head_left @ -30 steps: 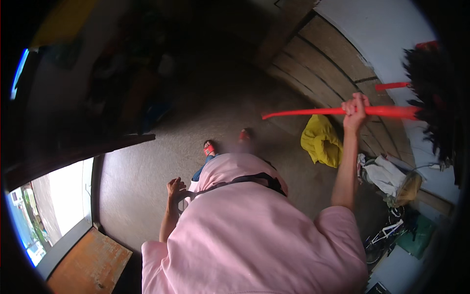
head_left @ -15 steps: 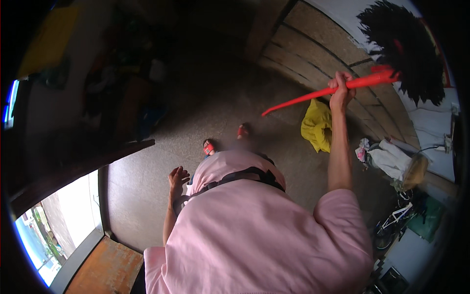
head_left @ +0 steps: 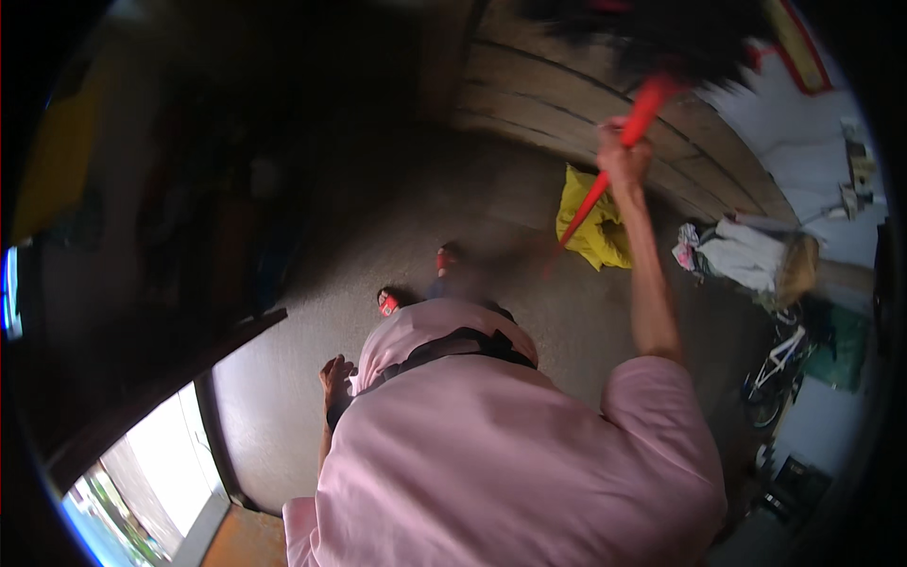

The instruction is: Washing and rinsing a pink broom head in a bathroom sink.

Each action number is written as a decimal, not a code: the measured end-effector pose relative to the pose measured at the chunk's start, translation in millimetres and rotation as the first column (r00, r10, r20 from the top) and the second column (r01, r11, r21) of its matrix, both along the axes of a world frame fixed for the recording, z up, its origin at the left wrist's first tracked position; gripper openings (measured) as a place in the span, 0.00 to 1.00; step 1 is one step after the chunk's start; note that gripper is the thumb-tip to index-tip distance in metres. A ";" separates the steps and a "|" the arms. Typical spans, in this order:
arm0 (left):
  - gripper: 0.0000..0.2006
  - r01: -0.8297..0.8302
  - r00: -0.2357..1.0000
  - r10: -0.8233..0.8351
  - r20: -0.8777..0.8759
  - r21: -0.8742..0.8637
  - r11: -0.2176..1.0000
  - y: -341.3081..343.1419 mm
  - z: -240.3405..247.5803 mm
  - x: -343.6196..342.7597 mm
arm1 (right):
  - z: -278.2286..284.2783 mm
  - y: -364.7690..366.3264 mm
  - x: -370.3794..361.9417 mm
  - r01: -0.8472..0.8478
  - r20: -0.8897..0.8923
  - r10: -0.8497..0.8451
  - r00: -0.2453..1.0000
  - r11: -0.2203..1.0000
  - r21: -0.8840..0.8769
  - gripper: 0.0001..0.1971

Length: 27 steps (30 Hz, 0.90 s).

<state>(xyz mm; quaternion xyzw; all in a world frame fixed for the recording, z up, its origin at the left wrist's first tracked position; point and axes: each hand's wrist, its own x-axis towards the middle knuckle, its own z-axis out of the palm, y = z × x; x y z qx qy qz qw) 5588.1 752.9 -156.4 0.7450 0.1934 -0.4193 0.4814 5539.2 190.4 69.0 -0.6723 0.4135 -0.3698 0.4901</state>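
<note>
My right hand [head_left: 624,159] is raised on the right, its fingers wrapped round the red handle of a feather duster [head_left: 639,119]. The duster's black feather head points up toward the top edge and is smeared by motion. Its thin handle end slants down to the left, in front of a yellow cloth or bag [head_left: 593,219] on the floor. Low at my left side hangs my left hand [head_left: 335,372], holding nothing, fingers loosely bent and a little apart.
Wooden planks [head_left: 557,90] line the wall beyond the duster. On the right are a white cloth bundle [head_left: 746,257] and a small bicycle [head_left: 777,364]. A dark ledge [head_left: 189,364] juts in at left, above a bright doorway [head_left: 156,468]. An orange-brown board [head_left: 248,541] stands at the lower left.
The feather duster has swung from lying nearly level to pointing upward, its head moving left and up. My right hand has shifted left. My left hand stays low at my side.
</note>
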 end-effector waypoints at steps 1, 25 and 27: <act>0.21 0.014 1.000 -0.014 -0.001 -0.050 0.999 0.4 -0.6 5.6 | -2.2 15.2 -1.6 -0.044 -0.160 0.038 0.986 0.998 -0.037 0.07; 0.36 0.792 -0.379 -0.521 0.765 0.559 0.245 -204.7 65.2 93.7 | -76.6 266.1 36.9 -0.834 -0.879 0.380 0.288 0.550 -0.036 0.11; 0.18 0.916 -0.092 -0.597 0.797 0.303 0.263 -210.4 49.4 87.4 | -60.8 274.0 15.5 -0.830 -0.853 0.265 0.449 0.477 -0.289 0.11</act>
